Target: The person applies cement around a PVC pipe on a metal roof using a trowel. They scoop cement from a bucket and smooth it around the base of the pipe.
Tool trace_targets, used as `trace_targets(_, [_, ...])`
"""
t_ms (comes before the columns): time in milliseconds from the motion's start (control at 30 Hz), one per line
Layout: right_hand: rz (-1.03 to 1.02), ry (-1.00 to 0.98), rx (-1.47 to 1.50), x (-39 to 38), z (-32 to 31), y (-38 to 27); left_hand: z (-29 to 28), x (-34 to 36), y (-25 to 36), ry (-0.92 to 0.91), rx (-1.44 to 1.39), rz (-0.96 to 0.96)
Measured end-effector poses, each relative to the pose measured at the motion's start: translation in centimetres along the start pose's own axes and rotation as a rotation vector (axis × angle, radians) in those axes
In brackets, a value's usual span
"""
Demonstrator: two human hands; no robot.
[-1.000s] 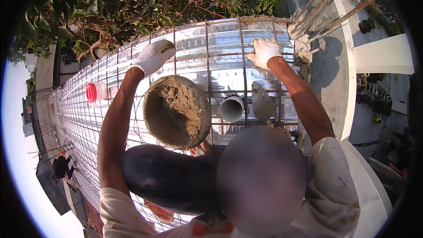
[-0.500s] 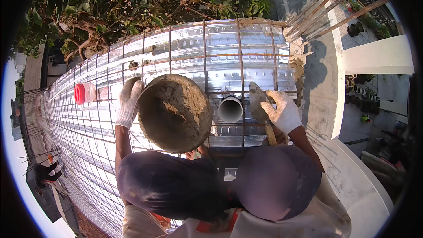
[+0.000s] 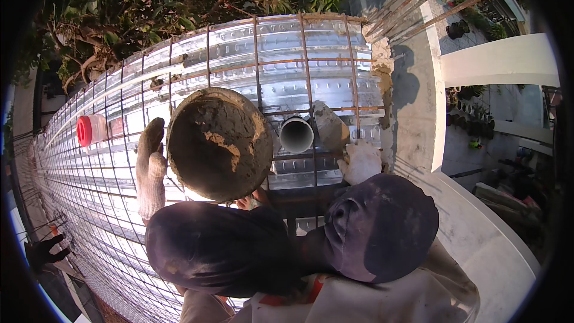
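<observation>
My left hand (image 3: 152, 167), in a pale knitted glove with dirty fingertips, is held up beside the round mortar pan (image 3: 254, 113). Its fingers are stretched out and hold nothing, with a narrow gap to the rim. Wet grey mortar (image 3: 209, 125) coats the pan's inside. On the other side, my gloved right hand (image 3: 362, 162) is closed on a trowel (image 3: 330, 127) smeared with mortar; the handle is hidden behind the hand and my knee. Between the pan and the trowel, a grey pipe (image 3: 296, 136) stands with its round mouth facing up.
Rusty rebar mesh (image 3: 308, 75) lies over shiny ribbed metal decking (image 3: 278, 54). A clear jar with a red lid (image 3: 85, 131) rests at the left. A concrete wall (image 3: 412, 101) runs along the right, with bent rebar rods (image 3: 412, 6) at the far corner. Leafy branches (image 3: 179, 0) border the far edge.
My left hand has come away from the pan's rim. My right hand has shifted nearer to my knee, and the trowel's blade has turned. The whole view has shifted slightly.
</observation>
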State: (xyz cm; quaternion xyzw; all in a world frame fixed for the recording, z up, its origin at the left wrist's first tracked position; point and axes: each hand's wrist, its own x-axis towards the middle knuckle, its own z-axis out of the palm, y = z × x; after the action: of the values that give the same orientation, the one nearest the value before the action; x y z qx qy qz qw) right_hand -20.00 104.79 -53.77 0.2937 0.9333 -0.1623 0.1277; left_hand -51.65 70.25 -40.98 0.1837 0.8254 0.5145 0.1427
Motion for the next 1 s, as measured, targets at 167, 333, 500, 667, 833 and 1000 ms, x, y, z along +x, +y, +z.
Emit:
trace_targets(167, [0.15, -0.045, 0.413, 0.6, -0.4, 1.9, -0.9, -0.2, -0.5, 0.088, 0.167, -0.188])
trace_targets(333, [0.271, -0.264, 0.629, 2.6, -3.0, 2.1, -1.8, -0.1, -8.2, 0.183, -0.091, -0.433])
trace_targets(500, [-0.034, -0.152, 0.857, 2.8, -6.5, 0.5, 1.1, -0.1, -9.2, 0.349, -0.624, -0.499])
trace_targets(667, [-0.388, 0.027, 0.473, 3.7, -11.8, -1.8, 5.3, 0.0, -3.6, 0.286, -0.435, -0.398])
trace_targets(833, [-0.683, 0.161, 0.018, 5.8, -14.4, -6.0, 6.7, 0.7, 1.5, 0.151, 0.121, -0.257])
trace_targets(1000, [-0.635, 0.211, -0.339, 8.0, -12.6, -9.7, 7.7, 1.5, 1.9, 0.158, 0.158, -0.112])
